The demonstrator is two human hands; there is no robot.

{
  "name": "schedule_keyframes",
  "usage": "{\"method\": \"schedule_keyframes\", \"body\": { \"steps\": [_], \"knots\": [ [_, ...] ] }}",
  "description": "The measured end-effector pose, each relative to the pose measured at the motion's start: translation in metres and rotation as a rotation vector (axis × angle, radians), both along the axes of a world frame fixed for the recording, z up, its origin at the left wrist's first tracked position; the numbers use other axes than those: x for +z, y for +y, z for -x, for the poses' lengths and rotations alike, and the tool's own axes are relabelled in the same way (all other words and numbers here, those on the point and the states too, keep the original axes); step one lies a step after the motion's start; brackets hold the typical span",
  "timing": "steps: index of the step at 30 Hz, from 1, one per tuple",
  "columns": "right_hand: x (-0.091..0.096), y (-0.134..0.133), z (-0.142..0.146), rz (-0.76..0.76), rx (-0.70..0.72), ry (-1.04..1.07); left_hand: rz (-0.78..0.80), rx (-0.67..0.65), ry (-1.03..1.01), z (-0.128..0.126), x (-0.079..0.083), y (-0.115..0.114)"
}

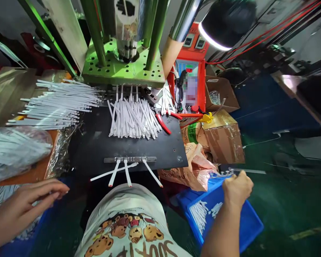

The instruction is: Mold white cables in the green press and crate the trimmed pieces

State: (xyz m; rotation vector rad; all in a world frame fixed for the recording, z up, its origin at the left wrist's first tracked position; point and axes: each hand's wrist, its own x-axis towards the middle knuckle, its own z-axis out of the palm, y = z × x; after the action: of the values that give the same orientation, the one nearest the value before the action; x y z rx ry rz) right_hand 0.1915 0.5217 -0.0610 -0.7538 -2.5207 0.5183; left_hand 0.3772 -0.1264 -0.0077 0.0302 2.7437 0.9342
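On the right, my right hand (pixel 238 187) is closed round a thin metal strip (pixel 256 171) with several small pieces along it. It is above the rim of a blue bin (pixel 253 221) holding white strips (pixel 199 214). My left hand (pixel 42 196) is held out at the lower left, fingers extended and loosely curved, with nothing visible in it. Between the hands, a slotted metal bar (pixel 108 160) lies near the front edge of the black table (pixel 93 142). Several white strips (pixel 127 173) rest with their ends at the bar, and one lies across them.
Behind the bar is a heap of white strips (pixel 135 117) beside red-handled pliers (pixel 163 124). A green press (pixel 123 73) stands at the back, with a red control box (pixel 202 85) and cardboard box (pixel 224 135) to its right. More strips (pixel 59 103) and a plastic bag (pixel 16 153) lie left.
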Motion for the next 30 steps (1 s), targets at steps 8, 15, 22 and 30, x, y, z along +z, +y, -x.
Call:
{"method": "schedule_keyframes", "body": {
  "steps": [8,15,22,30],
  "knots": [
    [0.037,-0.161,-0.001,0.194,1.234,-0.014,-0.17,0.196,-0.391,0.009,-0.035,0.09],
    [0.048,-0.257,-0.005,0.52,1.432,0.232,-0.856,0.806,-0.149,0.038,-0.046,0.178],
    [0.054,-0.287,-0.007,0.355,1.653,0.206,-0.884,0.935,-0.1,0.05,-0.045,0.187],
    [0.052,-0.312,-0.012,0.136,1.677,0.22,-0.663,0.724,0.098,0.033,-0.038,0.161]
  ]
}}
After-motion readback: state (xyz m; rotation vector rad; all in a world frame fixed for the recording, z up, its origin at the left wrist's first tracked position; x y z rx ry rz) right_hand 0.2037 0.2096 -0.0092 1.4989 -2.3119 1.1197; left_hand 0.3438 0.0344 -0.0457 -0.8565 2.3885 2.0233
